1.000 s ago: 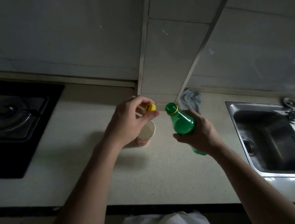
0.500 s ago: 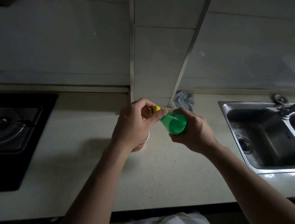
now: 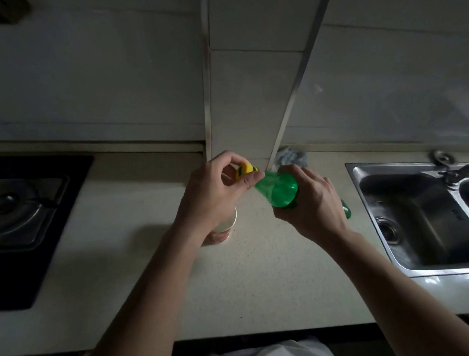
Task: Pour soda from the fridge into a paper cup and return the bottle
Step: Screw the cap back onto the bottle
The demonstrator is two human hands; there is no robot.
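Observation:
My right hand grips a green soda bottle by its body, held above the counter and tilted with its neck pointing left. My left hand pinches the yellow cap between thumb and fingers right at the bottle's mouth. The mouth itself is hidden behind my thumb and the cap. A paper cup stands upright on the counter below my left hand, which covers most of it.
A pale counter runs from a black gas hob on the left to a steel double sink with a tap on the right. A grey cloth lies by the tiled wall pillar.
The cap and the bottle's mouth were apart a second ago; they have come together, and the bottle has tilted further to the left. Both hands stay over the cup.

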